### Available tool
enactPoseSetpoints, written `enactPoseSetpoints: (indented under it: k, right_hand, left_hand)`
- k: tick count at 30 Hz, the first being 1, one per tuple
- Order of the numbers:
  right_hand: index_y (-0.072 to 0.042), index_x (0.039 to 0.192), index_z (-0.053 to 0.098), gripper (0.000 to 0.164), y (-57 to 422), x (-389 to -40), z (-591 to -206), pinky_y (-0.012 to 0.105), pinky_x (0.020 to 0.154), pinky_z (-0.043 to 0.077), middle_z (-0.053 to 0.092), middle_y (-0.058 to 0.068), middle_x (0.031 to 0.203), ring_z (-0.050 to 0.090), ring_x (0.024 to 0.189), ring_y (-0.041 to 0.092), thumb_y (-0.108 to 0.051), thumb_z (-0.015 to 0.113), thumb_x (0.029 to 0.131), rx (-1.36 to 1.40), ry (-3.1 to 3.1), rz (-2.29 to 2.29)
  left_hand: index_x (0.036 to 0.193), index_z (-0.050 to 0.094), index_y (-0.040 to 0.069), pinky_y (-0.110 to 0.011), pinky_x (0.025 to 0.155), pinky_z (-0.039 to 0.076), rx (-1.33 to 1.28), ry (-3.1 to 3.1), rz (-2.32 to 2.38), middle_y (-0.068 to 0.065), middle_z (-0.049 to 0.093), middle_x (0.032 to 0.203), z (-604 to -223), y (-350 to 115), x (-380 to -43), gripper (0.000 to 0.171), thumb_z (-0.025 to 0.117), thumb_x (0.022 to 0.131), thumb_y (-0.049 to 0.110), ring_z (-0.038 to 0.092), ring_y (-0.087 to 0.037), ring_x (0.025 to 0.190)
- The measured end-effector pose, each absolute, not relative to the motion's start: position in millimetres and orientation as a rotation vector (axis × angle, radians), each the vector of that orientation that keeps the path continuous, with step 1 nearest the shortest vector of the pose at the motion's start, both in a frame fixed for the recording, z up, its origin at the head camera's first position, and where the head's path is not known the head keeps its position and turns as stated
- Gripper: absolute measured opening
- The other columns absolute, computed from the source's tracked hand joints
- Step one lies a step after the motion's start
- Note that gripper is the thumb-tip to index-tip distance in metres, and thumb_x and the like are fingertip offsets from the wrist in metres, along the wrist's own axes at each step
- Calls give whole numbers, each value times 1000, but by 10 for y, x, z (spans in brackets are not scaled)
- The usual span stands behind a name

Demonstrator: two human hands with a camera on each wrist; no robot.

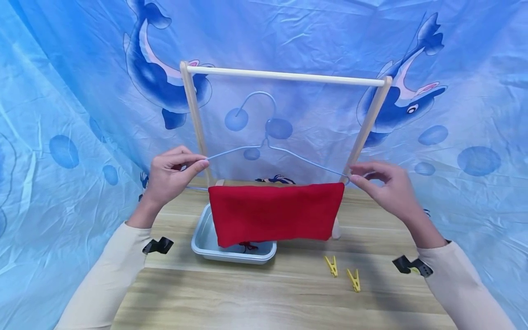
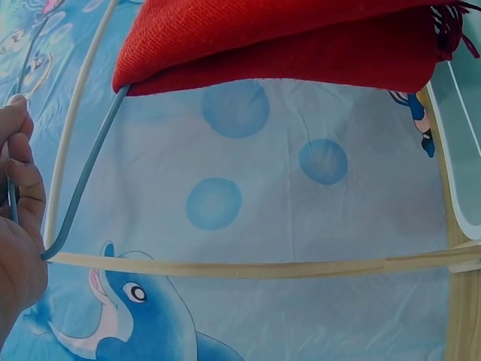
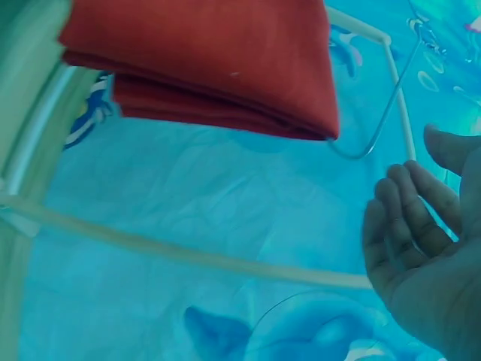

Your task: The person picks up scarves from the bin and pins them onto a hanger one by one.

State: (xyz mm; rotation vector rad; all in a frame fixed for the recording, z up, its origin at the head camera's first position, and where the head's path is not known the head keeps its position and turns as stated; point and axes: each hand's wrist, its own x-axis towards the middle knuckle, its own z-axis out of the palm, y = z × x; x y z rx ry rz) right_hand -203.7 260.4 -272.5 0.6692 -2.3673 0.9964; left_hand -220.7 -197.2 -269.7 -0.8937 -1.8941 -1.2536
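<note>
A folded red scarf point(image 1: 276, 213) hangs over the lower bar of a light-blue wire hanger point(image 1: 305, 159). Dark red fringe shows at one of its edges in the left wrist view. My left hand point(image 1: 175, 174) pinches the hanger's left shoulder between thumb and fingers. At the hanger's right corner is my right hand point(image 1: 383, 188); in the right wrist view its thumb and fingers point(image 3: 413, 214) stand parted, beside the wire. The hanger's hook point(image 1: 260, 93) points up, in front of or behind the rack's opening; which, I cannot tell.
A wooden rack with a white top rail point(image 1: 284, 76) stands at the back. Partly under the scarf is a pale blue tray point(image 1: 235, 257) with something dark red inside. Two yellow clothespins point(image 1: 332, 266) lie on the wooden table point(image 1: 247, 298) at right. Blue dolphin-print curtains surround the table.
</note>
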Motion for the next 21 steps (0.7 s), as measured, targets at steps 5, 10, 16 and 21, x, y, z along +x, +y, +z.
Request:
enactPoseSetpoints:
  k: [5,10,16,21]
  right_hand:
    - [-8,102,73,25,2775,-1911,-2950,11,71,49,68,-7,86,62,76,2,1,75,78,650,-2286,1035]
    - [-4,96,73,26,2897,-1763,-3279,11,66,48,69,-1,80,62,71,1,7,77,73,582,-2291,1029]
    - [-15,98,73,24,3036,-1599,-3748,14,64,50,69,-5,79,62,71,2,-9,80,76,422,-2446,1059]
    - [-19,98,72,22,3128,-1517,-4133,18,62,51,69,-8,79,64,70,5,-25,80,78,273,-2579,1070]
  left_hand:
    - [85,74,-5,-20,46,23,-899,-1882,-1242,-3,57,69,-2662,-1973,-2179,18,72,72,-17,38,-6,57]
    - [85,73,-8,-21,46,23,-898,-1871,-1220,-6,56,67,-2636,-1962,-2154,17,72,71,-18,38,-6,57]
    - [85,73,-8,-21,46,23,-895,-1862,-1220,-6,56,67,-2643,-1973,-2160,17,72,71,-18,38,-6,57]
    - [86,74,-7,-20,47,23,-890,-1859,-1218,-4,57,68,-2676,-1995,-2194,17,73,71,-17,38,-6,57]
